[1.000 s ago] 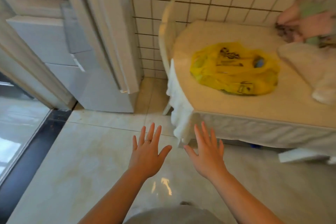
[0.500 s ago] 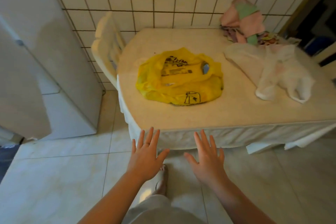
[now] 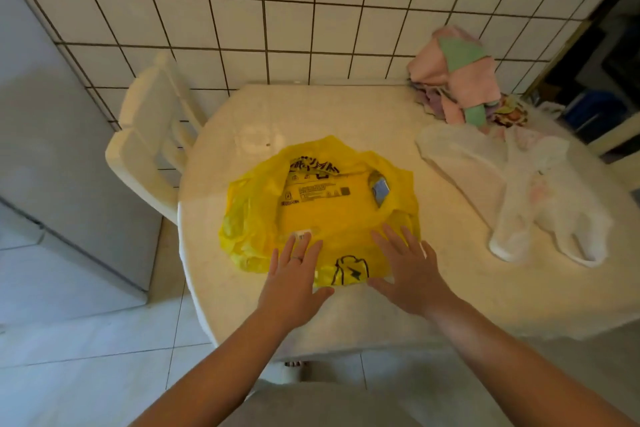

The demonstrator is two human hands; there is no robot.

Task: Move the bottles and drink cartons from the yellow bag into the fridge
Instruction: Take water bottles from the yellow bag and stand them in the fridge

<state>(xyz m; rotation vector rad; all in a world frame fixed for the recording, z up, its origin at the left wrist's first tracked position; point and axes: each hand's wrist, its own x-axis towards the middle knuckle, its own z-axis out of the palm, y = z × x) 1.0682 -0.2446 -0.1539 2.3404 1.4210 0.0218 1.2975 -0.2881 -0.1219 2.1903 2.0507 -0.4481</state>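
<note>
- The left grip (image 3: 294, 284) is spread, with straight fingers slightly apart and the palm down, and it holds nothing. Its fingertips lie over the near edge of the yellow bag (image 3: 322, 204), beside a small white label (image 3: 302, 236). I cannot tell whether they touch the plastic.
- A ring (image 3: 297, 258) sits on one finger of the left grip.
- The right grip (image 3: 412, 277) is also spread, empty and palm down, just to the right of the left grip. Its fingertips are over the bag's near right part, and contact there cannot be told either.
- Between the two grips, on the bag's near edge, is a black printed figure (image 3: 349, 270).
- The yellow bag lies crumpled and fairly flat on the worktop (image 3: 467, 288), directly ahead of both grips.
- Beyond the right grip's fingertips, a blue-and-silver item (image 3: 380, 188) shows in a gap in the bag's folds. What it is cannot be made out.
- Well to the right of the right grip lies a white plastic bag (image 3: 519, 191). Farther beyond it, a heap of pink and green cloths (image 3: 460, 80) sits against the tiled wall (image 3: 277, 10).
- Left of the left grip and farther off, a pale chair (image 3: 145, 142) stands at the worktop's edge.
- Left of the chair stands the fridge (image 3: 52, 149).
</note>
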